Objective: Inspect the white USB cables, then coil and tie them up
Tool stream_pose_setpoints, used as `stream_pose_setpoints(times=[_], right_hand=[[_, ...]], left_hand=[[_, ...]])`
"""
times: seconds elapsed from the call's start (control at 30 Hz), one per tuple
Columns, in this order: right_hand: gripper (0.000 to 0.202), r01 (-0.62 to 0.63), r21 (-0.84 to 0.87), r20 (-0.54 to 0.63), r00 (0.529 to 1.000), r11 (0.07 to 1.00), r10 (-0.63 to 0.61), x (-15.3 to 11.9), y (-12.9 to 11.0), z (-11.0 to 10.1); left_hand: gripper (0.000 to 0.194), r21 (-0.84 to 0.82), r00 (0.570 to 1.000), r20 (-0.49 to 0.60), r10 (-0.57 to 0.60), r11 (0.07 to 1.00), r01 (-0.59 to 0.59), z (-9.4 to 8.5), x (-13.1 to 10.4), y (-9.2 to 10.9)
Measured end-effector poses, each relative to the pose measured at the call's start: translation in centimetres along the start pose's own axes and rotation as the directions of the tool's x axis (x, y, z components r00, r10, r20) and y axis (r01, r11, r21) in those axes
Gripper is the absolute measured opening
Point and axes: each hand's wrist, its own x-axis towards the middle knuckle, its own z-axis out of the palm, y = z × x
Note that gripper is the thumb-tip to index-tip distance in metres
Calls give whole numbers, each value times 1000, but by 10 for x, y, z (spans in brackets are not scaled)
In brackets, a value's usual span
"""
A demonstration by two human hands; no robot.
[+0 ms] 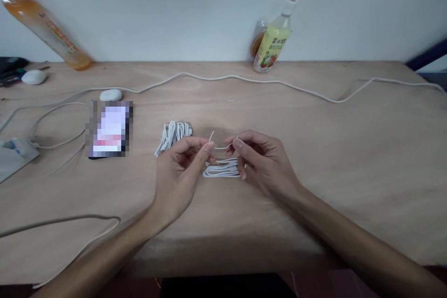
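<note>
A short, thin white tie [221, 148] that looks like a twist tie spans the gap between my two hands. My left hand [181, 172] pinches one end between thumb and forefinger, and a bit of it sticks up past the fingertips. The other end is pinched by my right hand [263, 158]. Just below the tie, a folded white cable [221, 170] lies on the table, its right part hidden by my right fingers. Several coiled white cables [172, 134] sit in a pile beyond my left hand, which partly covers them.
On the left lie a phone [110, 130], a white case [111, 95] and a charger with wires. A long white cable [230, 77] crosses the wooden table [331, 149]. By the wall stand an orange drink bottle [52, 35] and a yellow drink bottle [274, 42].
</note>
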Motion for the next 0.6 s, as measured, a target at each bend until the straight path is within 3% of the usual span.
stream_pose_setpoints(times=[0.2,0.6], right_hand=[[22,-25,59,-18,999,998,27,-1,4,0],[21,-25,-14,24,999,1000,25,1,-2,-4]], left_hand=[[14,-15,999,44,2,1000,-1,1,-1,1],[15,-87,996,87,-25,996,33,1,1,1]])
